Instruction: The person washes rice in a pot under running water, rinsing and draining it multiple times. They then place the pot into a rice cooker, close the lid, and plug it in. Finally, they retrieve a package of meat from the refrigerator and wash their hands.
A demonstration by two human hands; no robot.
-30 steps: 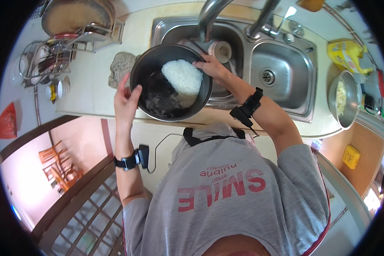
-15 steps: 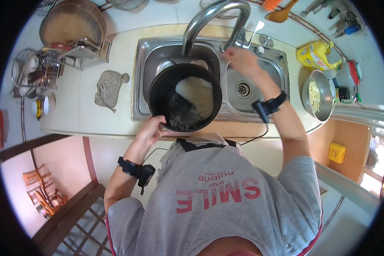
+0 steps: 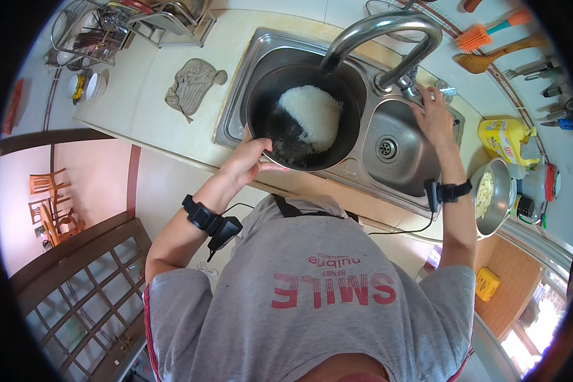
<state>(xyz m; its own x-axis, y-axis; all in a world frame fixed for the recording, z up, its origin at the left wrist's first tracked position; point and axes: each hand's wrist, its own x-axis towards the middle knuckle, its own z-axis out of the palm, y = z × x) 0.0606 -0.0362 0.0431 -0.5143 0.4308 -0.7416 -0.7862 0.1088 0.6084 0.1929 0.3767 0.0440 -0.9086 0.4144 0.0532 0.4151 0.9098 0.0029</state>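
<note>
In the head view, the left hand [image 3: 251,159] grips the near-left rim of a dark pot [image 3: 270,137], thumb over the edge; the pot, with white rice [image 3: 312,118] in it, is over the sink's [image 3: 232,121] left basin. The right hand [image 3: 436,118], fingers loosely curled, is at the faucet [image 3: 385,25] base, far right; whether it grips anything, I cannot tell.

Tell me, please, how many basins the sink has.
2: the left basin, partly hidden by the black pot, and the right basin, with its drain in view.

White rice [image 3: 315,118] lies in 1 dark pot [image 3: 265,121].
</note>
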